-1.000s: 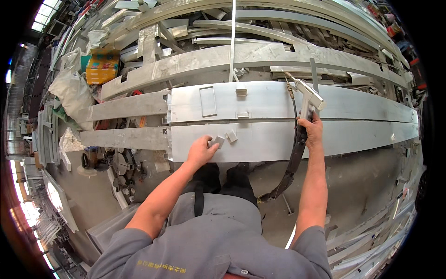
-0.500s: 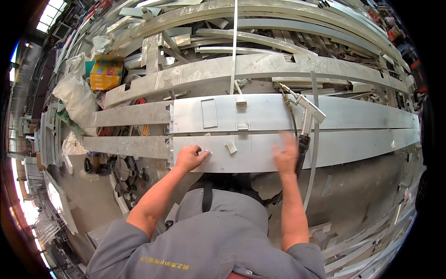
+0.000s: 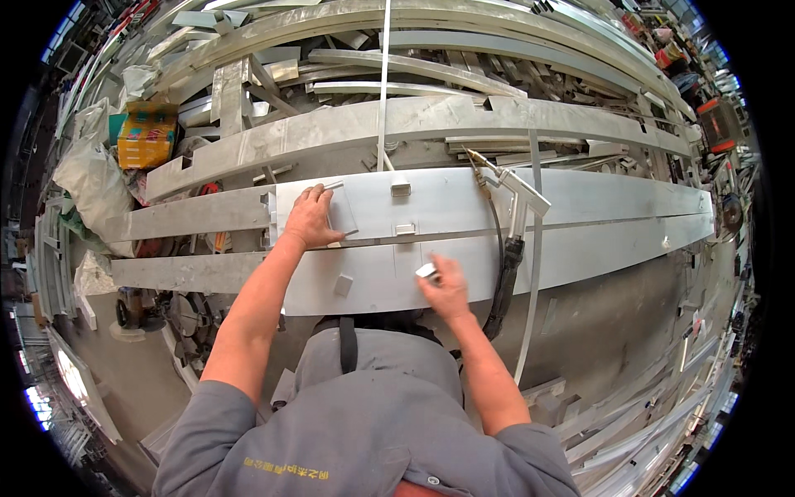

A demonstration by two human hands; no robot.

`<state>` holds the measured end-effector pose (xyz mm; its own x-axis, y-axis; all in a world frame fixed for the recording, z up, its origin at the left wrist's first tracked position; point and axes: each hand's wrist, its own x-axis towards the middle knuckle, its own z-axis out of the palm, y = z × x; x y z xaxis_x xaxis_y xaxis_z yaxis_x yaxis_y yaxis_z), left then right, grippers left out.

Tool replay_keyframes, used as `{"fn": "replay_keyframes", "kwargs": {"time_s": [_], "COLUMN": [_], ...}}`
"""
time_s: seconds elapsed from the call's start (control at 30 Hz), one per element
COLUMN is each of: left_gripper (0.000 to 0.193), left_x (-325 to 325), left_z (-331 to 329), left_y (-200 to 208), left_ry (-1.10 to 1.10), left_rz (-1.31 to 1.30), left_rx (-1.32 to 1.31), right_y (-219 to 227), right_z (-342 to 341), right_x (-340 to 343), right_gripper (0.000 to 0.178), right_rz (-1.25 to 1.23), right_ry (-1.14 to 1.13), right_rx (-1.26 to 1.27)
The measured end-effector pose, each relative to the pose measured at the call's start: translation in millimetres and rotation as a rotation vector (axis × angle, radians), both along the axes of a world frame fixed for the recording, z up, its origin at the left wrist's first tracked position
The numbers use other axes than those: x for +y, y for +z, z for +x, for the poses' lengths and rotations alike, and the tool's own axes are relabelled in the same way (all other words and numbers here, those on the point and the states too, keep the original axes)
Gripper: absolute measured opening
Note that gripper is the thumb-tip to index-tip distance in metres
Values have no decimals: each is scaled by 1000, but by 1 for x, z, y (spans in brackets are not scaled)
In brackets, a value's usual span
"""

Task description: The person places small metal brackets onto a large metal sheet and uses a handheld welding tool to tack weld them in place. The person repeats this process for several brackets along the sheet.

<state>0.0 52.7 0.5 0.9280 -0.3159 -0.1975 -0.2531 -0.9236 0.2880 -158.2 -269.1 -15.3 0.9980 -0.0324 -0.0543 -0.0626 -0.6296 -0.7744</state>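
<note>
far left of your left hand: a yellow box (image 3: 147,139) and pale sacks (image 3: 87,170) sit among scrap metal, well apart from the work.
your left hand: your left hand (image 3: 310,218) lies flat, fingers together, pressing down on a small flat plate (image 3: 341,215) on the upper aluminium panel (image 3: 596,197). the plate sits under and just right of your palm, near the panel's left end.
below your left hand: a small loose block (image 3: 343,285) lies on the lower aluminium panel (image 3: 580,257), untouched, between your two hands.
between your hands, higher up: two small brackets (image 3: 401,189) (image 3: 405,229) already stand on the upper panel, one above the other; whether they are fixed, you cannot tell from here.
your right hand: your right hand (image 3: 447,286) is curled, fingertips pinching a small metal piece (image 3: 427,271) just above the lower panel's near edge. it looks held rather than set down.
right of your right hand: a welding torch (image 3: 513,195) rests on the upper panel, its black cable (image 3: 503,286) hanging off the near edge just beside your right wrist. neither hand is on it.
how far along: judging by this, you are partway through placing small parts; two brackets stand, the plate is being positioned, and the block and pinched piece are left to place. no fresh join shows.
bench: the two long panels lie side by side on the bench (image 3: 199,214), running far off to your right.
</note>
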Motion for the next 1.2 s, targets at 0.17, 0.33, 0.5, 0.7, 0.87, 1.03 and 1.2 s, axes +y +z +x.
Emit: {"fn": "replay_keyframes", "kwargs": {"time_s": [0.17, 0.33, 0.5, 0.7, 0.87, 1.03, 1.2], "left_gripper": [98, 96, 98, 97, 94, 97, 100], "left_x": [-45, -115, -119, -122, -122, -119, -112], "left_z": [-63, -114, -107, -108, -110, -117, -124], "left_y": [13, 4, -3, 10, 11, 4, -1], "left_ry": [-186, -266, -201, -201, -214, -198, -235], "left_rz": [-171, -97, -131, -91, -79, -99, -139], "left_rx": [-61, 15, 90, 113, 91, 154, 122], "right_y": [-17, -21, -27, -26, -25, -24, -5], "right_z": [-23, -33, -36, -34, -35, -41, -27], "right_x": [-49, -50, -54, -63, -66, -75, -67], "right_gripper": [49, 49, 50, 41, 31, 23, 19], "right_rz": [-127, -261, -206, -215, -230, -220, -213], "right_ry": [-274, -127, -104, -75, -51, -17, -52], "right_rx": [-237, -318, -313, -315, -298, -316, -340]}}
